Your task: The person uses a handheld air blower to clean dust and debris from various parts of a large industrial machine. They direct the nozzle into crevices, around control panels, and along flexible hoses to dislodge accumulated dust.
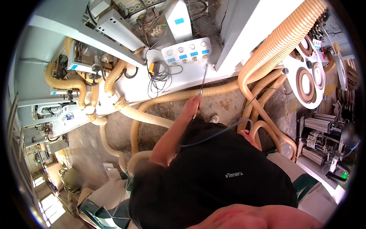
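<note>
My left hand [191, 108] is closed round the handle end of an air blow gun [204, 78]. Its long thin metal nozzle points up toward a white panel [187, 52] with several round gauges and blue labels. A grey air hose [221, 132] runs from below that hand, across the front of my black shirt, and loops over at the right. At the end of this loop my right hand [249, 138] is closed on the hose; most of its fingers are hidden behind my body.
Beige ribbed ducts [225, 89] cross the dusty floor and rise at the right. A coiled black cable [160, 76] with a yellow-black piece lies on the white machine base [183, 82]. White discs with brown rings [306, 86] stand at the right, above a machine frame [318, 126].
</note>
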The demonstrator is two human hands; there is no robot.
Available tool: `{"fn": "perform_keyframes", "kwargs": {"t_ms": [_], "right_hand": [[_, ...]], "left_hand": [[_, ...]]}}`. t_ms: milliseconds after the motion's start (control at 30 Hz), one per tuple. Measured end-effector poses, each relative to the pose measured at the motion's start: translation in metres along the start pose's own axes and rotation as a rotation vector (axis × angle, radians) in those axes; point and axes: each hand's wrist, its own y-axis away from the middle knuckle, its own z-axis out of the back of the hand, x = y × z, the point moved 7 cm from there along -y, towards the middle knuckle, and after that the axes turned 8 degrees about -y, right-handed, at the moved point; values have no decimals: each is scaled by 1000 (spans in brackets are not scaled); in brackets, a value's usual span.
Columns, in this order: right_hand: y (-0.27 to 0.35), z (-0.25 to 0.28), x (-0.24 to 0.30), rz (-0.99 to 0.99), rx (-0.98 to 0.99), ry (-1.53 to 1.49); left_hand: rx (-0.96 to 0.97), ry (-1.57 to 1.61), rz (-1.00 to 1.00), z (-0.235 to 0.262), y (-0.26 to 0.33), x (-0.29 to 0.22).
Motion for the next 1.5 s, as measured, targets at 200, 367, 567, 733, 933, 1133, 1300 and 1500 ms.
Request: {"fn": "perform_keyframes", "kwargs": {"t_ms": [200,367,567,733,933,1133,1300,1500], "right_hand": [[6,-9,22,77,-34,-189],[16,-8,18,100,-80,-285],[40,-43,58,109,-78,-194],[63,-65,58,115,-46,-317],[82,-78,37,0,-83,-405],[82,-94,85,-8,-72,-87],[102,-111,83,-107,-167,-87],[94,-108,110,-152,-141,-2]], "left_hand": [[-24,-61,-121,1,-110,-70],[-28,-17,65,-8,-219,-100],[-101,246,33,1,-362,-144],[-87,511,150,-8,-424,-189],[-182,582,218,2,-509,-213],[-320,577,34,78,-640,-185],[-12,505,195,0,-615,-171],[15,606,395,8,-629,-129]]}}
